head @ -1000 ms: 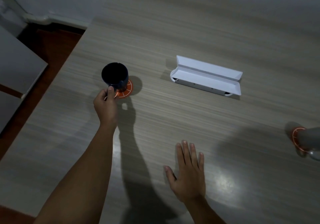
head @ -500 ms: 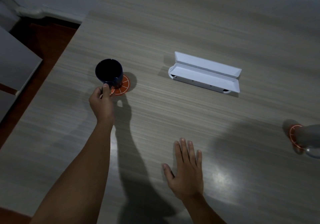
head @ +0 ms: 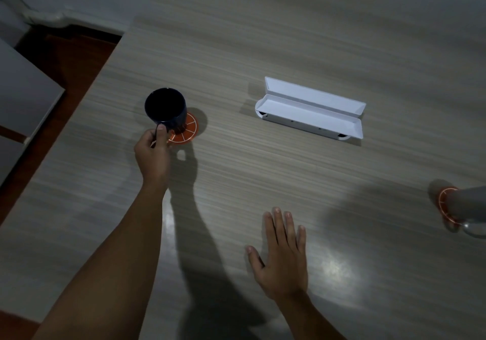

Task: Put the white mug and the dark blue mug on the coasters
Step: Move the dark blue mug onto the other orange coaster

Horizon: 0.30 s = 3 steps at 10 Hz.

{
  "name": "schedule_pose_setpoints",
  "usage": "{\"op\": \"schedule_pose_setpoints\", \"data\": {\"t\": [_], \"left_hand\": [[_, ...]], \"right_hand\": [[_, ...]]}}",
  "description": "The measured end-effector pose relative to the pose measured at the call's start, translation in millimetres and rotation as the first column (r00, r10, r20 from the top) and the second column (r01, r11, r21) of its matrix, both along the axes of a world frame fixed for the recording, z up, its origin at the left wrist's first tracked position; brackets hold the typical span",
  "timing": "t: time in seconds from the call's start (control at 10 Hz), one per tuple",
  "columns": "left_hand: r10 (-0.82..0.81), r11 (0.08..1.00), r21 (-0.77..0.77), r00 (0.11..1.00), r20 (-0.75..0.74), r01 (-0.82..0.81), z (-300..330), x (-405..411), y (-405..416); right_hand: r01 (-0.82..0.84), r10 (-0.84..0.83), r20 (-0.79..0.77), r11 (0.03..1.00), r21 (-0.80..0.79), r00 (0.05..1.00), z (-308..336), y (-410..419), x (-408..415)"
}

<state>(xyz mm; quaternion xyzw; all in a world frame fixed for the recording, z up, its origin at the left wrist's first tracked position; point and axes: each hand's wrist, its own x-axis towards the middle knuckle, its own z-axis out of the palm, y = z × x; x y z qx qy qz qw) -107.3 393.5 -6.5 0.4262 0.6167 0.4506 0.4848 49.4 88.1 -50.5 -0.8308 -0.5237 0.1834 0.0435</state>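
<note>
The left hand [head: 153,155] grips the handle of the dark blue mug [head: 166,110] over an orange coaster [head: 188,129], left of centre. The right hand [head: 282,255] lies flat, fingers spread. The white mug [head: 470,205] sits on a coaster [head: 444,203] at the right edge.

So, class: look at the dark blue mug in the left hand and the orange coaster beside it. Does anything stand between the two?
Nothing visible does. The left hand holds the dark blue mug by its handle, right over the orange coaster. The open white case lies well off to the right.
</note>
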Motion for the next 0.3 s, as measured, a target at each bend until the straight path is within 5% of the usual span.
{"op": "schedule_pose_setpoints", "data": {"t": [0.3], "left_hand": [[-0.013,0.995,0.102,1.000,-0.007,0.013,6,-3,-28]], "right_hand": [[-0.007,0.006,0.011,1.000,0.017,1.000,4,2,-1]]}}
